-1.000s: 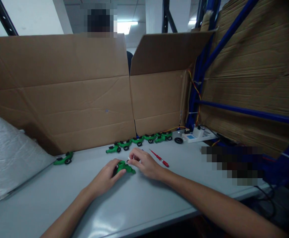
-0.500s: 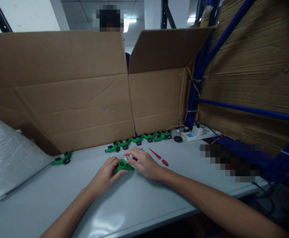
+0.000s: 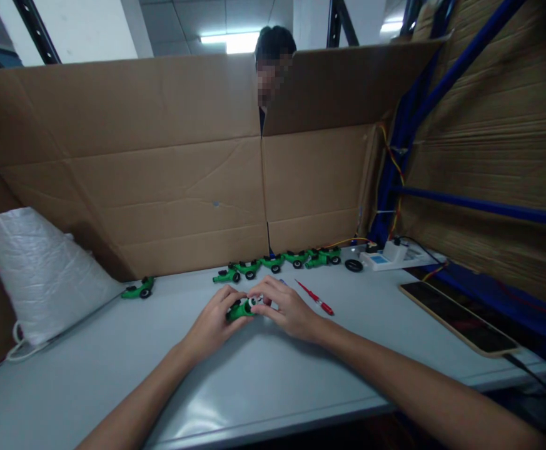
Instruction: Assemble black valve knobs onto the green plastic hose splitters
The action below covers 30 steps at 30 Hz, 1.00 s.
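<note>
Tabletop edge [image 3: 310, 418] distant, left hand [image 3: 212, 320] gripping green toy [image 3: 241, 310], right hand [image 3: 290, 310] pinching white piece [image 3: 252, 301]

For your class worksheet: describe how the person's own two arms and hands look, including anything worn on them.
The left hand and right hand are ungloved. The left forearm and right forearm show no sleeves, watch or bracelet. Partly hidden fingers show no discernible rings.

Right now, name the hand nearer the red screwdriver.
Right: the right hand is just left of the red screwdriver; the left hand is farther left, holding the green part.
</note>
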Available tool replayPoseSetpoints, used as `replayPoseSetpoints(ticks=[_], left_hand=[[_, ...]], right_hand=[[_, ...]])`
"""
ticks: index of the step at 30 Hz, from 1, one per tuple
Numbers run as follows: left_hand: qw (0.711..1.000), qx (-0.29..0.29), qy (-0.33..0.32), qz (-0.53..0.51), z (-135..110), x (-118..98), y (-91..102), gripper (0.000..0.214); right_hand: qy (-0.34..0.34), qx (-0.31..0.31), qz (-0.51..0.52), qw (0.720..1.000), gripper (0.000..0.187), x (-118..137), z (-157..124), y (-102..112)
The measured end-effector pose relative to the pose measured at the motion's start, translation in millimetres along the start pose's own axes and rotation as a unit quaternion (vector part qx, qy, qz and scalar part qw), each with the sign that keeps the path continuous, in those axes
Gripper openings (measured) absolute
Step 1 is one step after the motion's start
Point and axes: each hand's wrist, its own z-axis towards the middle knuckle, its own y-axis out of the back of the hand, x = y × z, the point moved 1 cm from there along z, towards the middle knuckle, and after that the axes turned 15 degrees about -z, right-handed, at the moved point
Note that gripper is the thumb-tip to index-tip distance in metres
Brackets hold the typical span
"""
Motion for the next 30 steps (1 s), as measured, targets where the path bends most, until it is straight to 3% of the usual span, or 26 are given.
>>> replayPoseSetpoints(ticks=[6,22,30], left_hand=[[1.000,0.003,0.000,0.007,-1.6,3.0,-1.8,0.034],[1.000,0.003,-0.014,0.020,-0.4,-0.9,-2.9,0.031],[0.999,-0.001,-0.011,0.039,-1.5,5.5,-3.9,0.038]], right_hand=[[0.008,-0.007,0.003,1.000,0.001,0.5,-0.7,-2.2],[0.002,-0.010,-0.009,1.000,0.011,3.2,-0.7,-4.0],[-0.045,-0.017,0.045,0.998,0.009,3.8,2.8,-9.3]])
